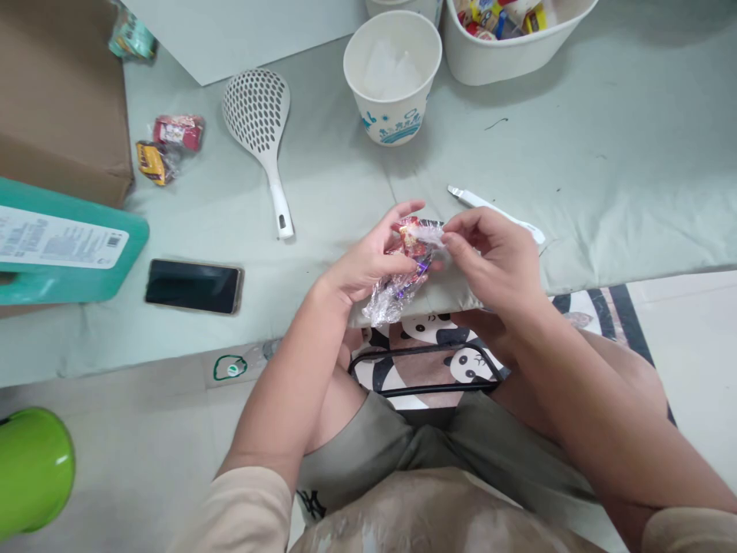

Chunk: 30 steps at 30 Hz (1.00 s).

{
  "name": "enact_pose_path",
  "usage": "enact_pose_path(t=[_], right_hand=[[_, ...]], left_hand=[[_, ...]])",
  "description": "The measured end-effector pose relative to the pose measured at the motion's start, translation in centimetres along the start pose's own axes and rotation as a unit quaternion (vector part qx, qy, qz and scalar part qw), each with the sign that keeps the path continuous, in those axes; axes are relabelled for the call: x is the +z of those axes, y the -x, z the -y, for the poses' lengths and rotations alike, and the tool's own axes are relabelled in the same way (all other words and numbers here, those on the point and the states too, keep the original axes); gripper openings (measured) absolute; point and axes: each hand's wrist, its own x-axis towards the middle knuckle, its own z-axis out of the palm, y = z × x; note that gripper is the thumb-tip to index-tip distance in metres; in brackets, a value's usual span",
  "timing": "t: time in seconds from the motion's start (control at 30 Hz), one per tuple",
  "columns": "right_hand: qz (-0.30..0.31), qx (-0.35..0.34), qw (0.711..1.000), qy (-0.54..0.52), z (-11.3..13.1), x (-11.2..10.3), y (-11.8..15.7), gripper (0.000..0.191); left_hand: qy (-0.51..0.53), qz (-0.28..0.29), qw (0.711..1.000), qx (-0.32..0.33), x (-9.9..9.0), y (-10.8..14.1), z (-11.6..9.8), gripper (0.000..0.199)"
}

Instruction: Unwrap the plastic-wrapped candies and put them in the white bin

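In front of my lap, at the table's front edge, my left hand (383, 257) is closed around a clear plastic bag (388, 299) with small red and purple wrapped pieces inside. My right hand (489, 253) pinches the bag's crinkled clear end between thumb and forefinger. Parts of the contents are hidden by my left fingers. Just beyond my right hand lies a white utility knife (495, 213) with its tip pointing up and left. A white paper cup (393, 84) with translucent plastic inside stands farther back.
A white slotted skimmer (265, 130) and a dark phone (194, 286) lie on the left. Small wrapped snacks (180, 132) sit near a cardboard box (63, 100) and a teal jug (130, 253). At the back right is a white tub (489, 61) of colourful packets. A green bin (38, 468) stands on the floor.
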Motion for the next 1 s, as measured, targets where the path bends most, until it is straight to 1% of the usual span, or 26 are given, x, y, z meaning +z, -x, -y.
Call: enact_pose_path(t=[0.1,0.2,0.3,0.37,0.4,0.47,0.53,0.6,0.67,0.73,0.8,0.9,0.97,1.0], right_hand=[[-0.025,0.057,0.994,-0.094,-0.8,-0.2,-0.5,0.01],[-0.037,0.11,0.976,-0.186,-2.5,-0.3,-1.3,0.014],[-0.063,0.131,0.966,-0.215,-4.0,-0.5,-1.7,0.018],[-0.09,0.122,0.967,-0.206,-4.5,-0.5,-1.8,0.018],[-0.1,0.117,0.967,-0.204,-4.5,-0.4,-1.7,0.017],[-0.105,0.115,0.966,-0.205,-4.1,-0.1,-1.4,0.016],[-0.075,0.121,0.969,-0.202,-3.2,0.4,-0.9,0.015],[-0.018,0.128,0.971,-0.202,-2.1,0.9,-0.4,0.018],[0.047,0.137,0.964,-0.222,-1.1,1.4,-0.1,0.022],[0.093,0.147,0.953,-0.25,-0.4,1.6,0.1,0.024],[0.114,0.156,0.945,-0.265,0.0,1.7,0.1,0.023],[0.129,0.155,0.946,-0.253,0.1,1.8,0.0,0.019],[0.126,0.143,0.954,-0.23,0.1,1.8,-0.2,0.019],[0.117,0.138,0.961,-0.211,0.0,1.8,-0.3,0.019]], left_hand=[[-0.004,0.035,0.999,-0.025,-0.1,0.2,-0.1,0.078],[-0.011,0.066,0.996,-0.058,-0.3,0.5,-0.1,0.069],[-0.016,0.091,0.992,-0.084,-0.5,0.5,0.0,0.063],[-0.01,0.083,0.994,-0.068,-0.5,0.4,0.0,0.063],[-0.003,0.069,0.997,-0.047,-0.5,0.3,0.1,0.062],[0.018,0.022,1.0,0.012,-0.2,0.0,0.2,0.06],[0.041,-0.034,0.996,0.07,0.3,-0.5,0.3,0.055],[0.063,-0.071,0.991,0.099,0.9,-0.9,0.5,0.05],[0.077,-0.086,0.989,0.096,1.5,-1.2,0.6,0.046],[0.077,-0.091,0.989,0.085,1.9,-1.3,0.8,0.047],[0.06,-0.091,0.991,0.077,2.2,-1.3,1.0,0.048],[0.026,-0.088,0.993,0.076,2.5,-1.2,1.3,0.044],[0.006,-0.103,0.989,0.102,2.5,-1.1,1.5,0.043],[-0.01,-0.122,0.984,0.132,2.5,-1.0,1.5,0.044]])
